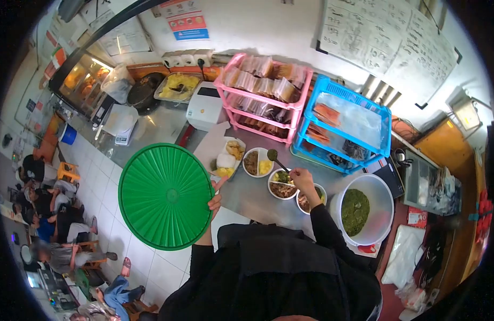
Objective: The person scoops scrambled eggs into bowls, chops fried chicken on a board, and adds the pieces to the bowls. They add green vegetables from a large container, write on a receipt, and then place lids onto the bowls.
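Note:
My left hand (216,200) grips the edge of a large round green lid (172,197), held up to the left of the counter with its ribbed face showing. My right hand (304,181) is closed on the handle of a dark spoon (280,162); its bowl carries something green and hangs above the divided bowls. Below the spoon is a middle bowl (281,198) with green, yellow and brown food. A second bowl (244,167) holds brown and yellow food. A third bowl (305,213) lies partly under my right wrist. Green chopped food fills the bottom of a white tub (382,199) at right.
An open paper box (206,148) with rice and other food sits left of the bowls. Behind stand a pink rack (263,138) and a blue rack (389,134) of packets. A white printer-like machine (203,107) and a scale (122,120) are farther left. Several people sit at far left.

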Action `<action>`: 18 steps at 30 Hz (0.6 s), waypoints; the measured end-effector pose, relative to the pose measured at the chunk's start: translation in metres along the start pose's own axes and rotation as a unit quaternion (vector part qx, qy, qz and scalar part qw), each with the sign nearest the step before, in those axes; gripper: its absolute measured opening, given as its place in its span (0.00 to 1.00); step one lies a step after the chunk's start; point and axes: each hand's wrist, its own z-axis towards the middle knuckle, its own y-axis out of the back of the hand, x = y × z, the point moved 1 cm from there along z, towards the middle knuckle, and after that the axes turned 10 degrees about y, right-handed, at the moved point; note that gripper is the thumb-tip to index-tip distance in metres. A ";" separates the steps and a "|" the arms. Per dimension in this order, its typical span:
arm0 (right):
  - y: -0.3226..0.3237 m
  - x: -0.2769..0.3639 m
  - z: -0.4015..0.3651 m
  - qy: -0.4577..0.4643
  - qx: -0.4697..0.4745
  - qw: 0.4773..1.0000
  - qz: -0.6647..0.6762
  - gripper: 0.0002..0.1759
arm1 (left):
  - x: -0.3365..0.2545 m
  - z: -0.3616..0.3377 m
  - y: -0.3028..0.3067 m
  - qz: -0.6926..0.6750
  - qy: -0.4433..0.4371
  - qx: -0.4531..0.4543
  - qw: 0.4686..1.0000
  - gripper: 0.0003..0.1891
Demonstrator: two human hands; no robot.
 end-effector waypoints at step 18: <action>-0.054 0.028 0.002 0.200 -0.048 0.903 -0.377 0.09 | -0.030 0.014 0.013 0.010 0.011 0.012 1.000 0.25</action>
